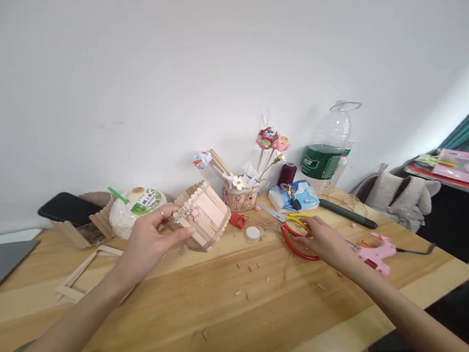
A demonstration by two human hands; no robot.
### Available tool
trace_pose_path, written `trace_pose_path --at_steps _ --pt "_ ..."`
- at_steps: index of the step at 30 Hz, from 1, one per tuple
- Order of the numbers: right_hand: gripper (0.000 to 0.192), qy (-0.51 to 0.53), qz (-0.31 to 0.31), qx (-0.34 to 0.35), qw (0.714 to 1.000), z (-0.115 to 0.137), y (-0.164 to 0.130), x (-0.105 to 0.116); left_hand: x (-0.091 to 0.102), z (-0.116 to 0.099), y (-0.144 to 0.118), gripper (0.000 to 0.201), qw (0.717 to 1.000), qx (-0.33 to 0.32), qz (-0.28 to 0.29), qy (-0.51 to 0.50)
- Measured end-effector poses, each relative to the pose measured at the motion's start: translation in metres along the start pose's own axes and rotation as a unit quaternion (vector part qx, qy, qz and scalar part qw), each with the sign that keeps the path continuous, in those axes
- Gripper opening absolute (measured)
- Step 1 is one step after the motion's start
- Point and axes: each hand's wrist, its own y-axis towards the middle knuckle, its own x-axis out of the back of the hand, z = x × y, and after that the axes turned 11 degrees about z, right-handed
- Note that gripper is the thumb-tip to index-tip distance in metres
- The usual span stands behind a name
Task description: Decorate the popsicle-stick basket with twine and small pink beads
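While the left grip (pixel 151 237) pinches a craft-stick box (pixel 209 214), the right grip (pixel 321 239) touches scissors (pixel 285 233). Its closure I cannot tell.

The stick box (pixel 211 213) is matt wood (the tabletop (pixel 280 320), glossier).

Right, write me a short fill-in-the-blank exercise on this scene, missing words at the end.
1. The left hand holds a light-brown box built from wooden craft ____.
2. The right hand is at the metal-bladed scissors, which have one red handle and one ____ handle.
3. The pink plastic glue gun lies to the ____ of the right hand.
4. The large clear plastic bottle has a ____ label.

Missing words: sticks; yellow; right; green.
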Motion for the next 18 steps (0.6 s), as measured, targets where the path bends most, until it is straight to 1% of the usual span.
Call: trace_pose_path --at_steps 3,5,7,10,14,18 --pt "0.032 -0.005 -0.005 0.026 1.000 -0.004 0.004 -0.007 0.000 0.002 -0.001 0.023 1.000 0.004 0.003 -0.012" --pt "0.029 -0.007 -0.013 0.043 0.999 -0.003 0.003 -0.007 0.000 0.004 -0.001 0.023 1.000 0.002 0.000 -0.012" --pt "0.025 -0.005 -0.024 0.065 0.998 0.001 -0.001 -0.005 0.000 0.006 0.000 0.023 1.000 -0.004 0.000 -0.010" --pt "0.027 0.010 -0.025 0.118 0.993 0.015 -0.011 0.001 0.000 0.008 0.001 0.024 1.000 -0.008 0.001 -0.013" --pt "0.027 0.054 0.035 0.203 0.977 0.041 -0.021 0.007 0.000 0.012 0.002 0.023 1.000 -0.013 -0.002 0.003" --pt "0.025 0.100 0.084 0.243 0.961 0.065 -0.019 0.007 -0.001 0.020 0.004 0.022 1.000 -0.018 0.003 0.010"
